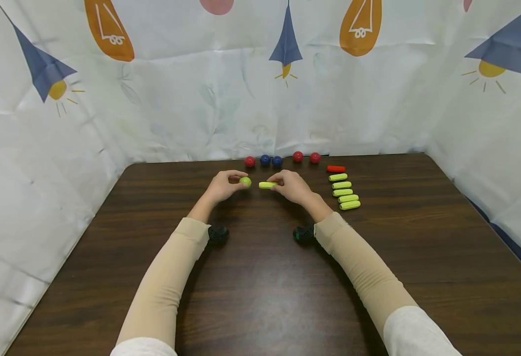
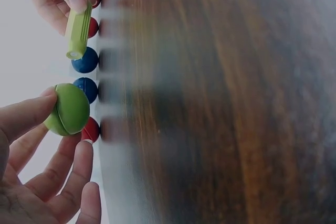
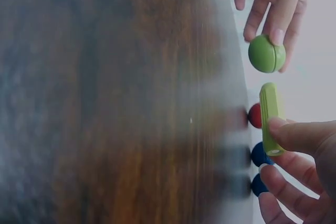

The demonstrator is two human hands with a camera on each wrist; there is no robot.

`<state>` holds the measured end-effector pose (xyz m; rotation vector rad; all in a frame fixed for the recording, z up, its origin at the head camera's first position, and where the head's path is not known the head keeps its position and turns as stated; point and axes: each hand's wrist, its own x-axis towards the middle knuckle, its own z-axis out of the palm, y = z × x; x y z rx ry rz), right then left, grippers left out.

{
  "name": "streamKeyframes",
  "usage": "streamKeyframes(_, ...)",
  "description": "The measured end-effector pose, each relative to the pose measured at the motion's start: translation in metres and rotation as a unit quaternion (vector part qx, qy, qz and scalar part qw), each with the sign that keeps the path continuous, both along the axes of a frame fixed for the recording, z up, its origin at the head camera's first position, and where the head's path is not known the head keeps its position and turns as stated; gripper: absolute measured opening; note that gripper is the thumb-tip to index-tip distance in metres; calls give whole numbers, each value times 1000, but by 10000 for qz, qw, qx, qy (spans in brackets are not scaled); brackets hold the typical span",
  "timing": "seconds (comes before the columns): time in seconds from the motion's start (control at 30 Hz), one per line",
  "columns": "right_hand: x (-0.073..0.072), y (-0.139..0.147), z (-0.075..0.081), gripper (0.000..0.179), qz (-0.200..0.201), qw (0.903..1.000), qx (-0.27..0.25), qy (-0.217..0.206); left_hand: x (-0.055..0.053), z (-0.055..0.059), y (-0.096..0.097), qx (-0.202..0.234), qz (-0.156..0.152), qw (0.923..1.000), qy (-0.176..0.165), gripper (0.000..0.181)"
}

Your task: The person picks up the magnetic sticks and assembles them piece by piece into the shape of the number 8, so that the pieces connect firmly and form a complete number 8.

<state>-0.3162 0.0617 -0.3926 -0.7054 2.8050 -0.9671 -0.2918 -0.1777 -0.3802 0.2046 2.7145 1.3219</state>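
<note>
My left hand (image 1: 225,187) pinches a green ball (image 1: 245,182) with a seam round it, between thumb and fingers. Across a small gap, my right hand (image 1: 292,187) pinches a yellow-green ridged stick (image 1: 267,185) near one end, its free end pointing left toward the ball. In the left wrist view the green ball (image 2: 68,109) and the ridged stick (image 2: 79,32) are apart, both held above the table. The right wrist view shows the stick (image 3: 270,111) between thumb and fingers, with a small hole in its end.
Along the table's back edge sit red balls (image 1: 249,161) and blue balls (image 1: 265,160) in a row. To the right, a red stick (image 1: 336,168) heads a column of several yellow-green sticks (image 1: 342,185). A printed curtain (image 1: 224,109) hangs behind the brown table (image 1: 251,296).
</note>
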Motion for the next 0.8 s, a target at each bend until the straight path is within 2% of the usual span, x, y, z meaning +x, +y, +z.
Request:
streamKeyframes(0.57, 4, -12, 0, 27, -19, 10000, -47, 56, 0, -2, 4, 91, -246, 9997, -2, 41)
streamKeyframes(0.8, 6, -13, -1, 27, -39, 10000, -57, 60, 0, -3, 5, 122, -255, 9996, 24, 39)
